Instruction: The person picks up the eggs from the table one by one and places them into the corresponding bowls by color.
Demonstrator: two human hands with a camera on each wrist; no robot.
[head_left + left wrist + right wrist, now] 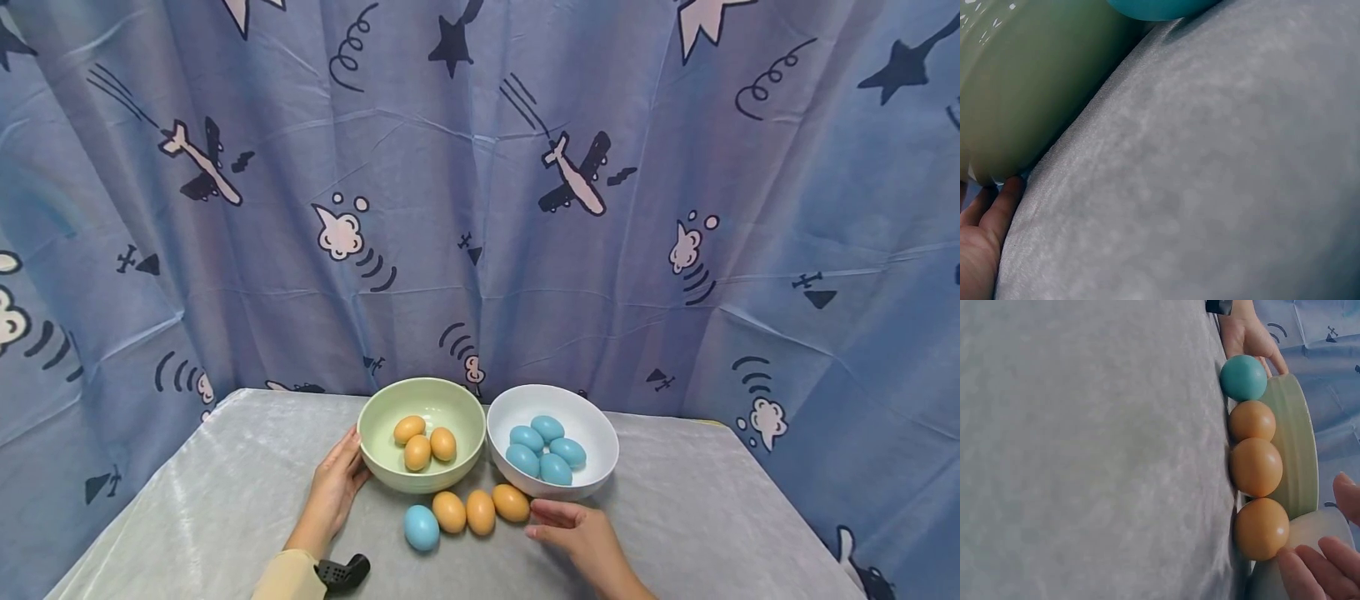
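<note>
My left hand rests its extended fingers against the left side of a light green bowl, which holds three orange eggs. Beside it on the right, a white bowl contains several blue eggs. In front of the bowls lies a row on the cloth: one blue egg at the left, then three more orange eggs, the rightmost orange egg lying by the white bowl. My right hand has loosely spread fingers right at that egg; in the right wrist view its fingertips overlap the egg's edge.
A pale grey cloth covers the table. Behind its far edge hangs a blue curtain printed with planes and stars. A black device is strapped to the left wrist, below a cream sleeve.
</note>
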